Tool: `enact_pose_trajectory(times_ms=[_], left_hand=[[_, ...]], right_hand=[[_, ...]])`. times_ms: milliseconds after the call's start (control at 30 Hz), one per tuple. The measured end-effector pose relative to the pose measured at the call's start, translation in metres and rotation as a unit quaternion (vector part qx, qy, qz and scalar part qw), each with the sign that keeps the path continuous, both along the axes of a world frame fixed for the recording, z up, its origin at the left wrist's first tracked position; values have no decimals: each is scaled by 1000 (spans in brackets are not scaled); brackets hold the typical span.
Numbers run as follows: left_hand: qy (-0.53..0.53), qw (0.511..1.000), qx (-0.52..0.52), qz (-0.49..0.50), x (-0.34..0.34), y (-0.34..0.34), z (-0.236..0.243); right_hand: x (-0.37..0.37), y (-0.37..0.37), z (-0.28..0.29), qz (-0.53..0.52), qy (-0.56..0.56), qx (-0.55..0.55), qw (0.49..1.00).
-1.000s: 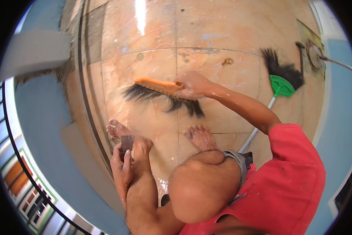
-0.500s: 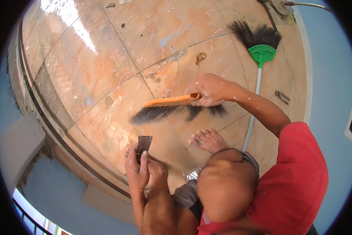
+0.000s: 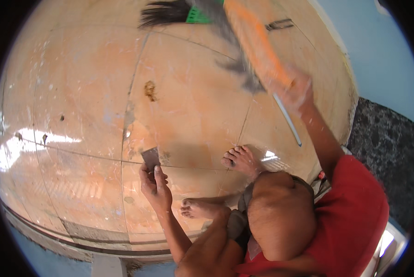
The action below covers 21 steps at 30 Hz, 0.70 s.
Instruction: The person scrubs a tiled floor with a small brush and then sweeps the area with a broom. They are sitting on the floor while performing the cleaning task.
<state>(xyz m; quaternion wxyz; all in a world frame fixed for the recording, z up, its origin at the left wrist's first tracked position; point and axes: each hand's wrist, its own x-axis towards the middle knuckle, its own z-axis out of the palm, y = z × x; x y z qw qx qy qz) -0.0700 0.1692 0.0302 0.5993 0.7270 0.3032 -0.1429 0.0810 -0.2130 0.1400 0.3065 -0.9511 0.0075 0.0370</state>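
In my left hand is a small dark flat rectangular piece, pinched between thumb and fingers just over the tiled floor. Its exact kind I cannot make out. My right hand is closed round the end of an orange hand brush with long dark bristles. Motion blurs the brush, which is raised at the upper right and hides part of a broom lying on the floor. The green head and black bristles of that broom show at the top.
Pliers-like tool lies on the floor near the blue wall. A brown stain marks the tiles, with small dark bits at the left. My bare feet are close to my left hand. A dark speckled surface is at the right.
My right hand has swung the brush away from low over the tiles in the middle to the upper right. The view has turned. My left hand still holds the flat piece.
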Motion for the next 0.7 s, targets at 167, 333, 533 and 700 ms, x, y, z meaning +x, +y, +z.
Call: enact_pose_trajectory(times_ms=[167,333,533,700], left_hand=[[30,968,-236,76,17,-65,22],[120,971,-206,8,-4,-52,13],[28,977,-199,69,-46,-14,47],[0,980,-162,112,-74,5,60]], right_hand=[[-170,30,-56,250,-41,-96,963],[-201,71,-68,327,9,74,942],[-144,-96,-152,-144,-88,-335,927],[-125,-147,-159,-116,10,-221,968]])
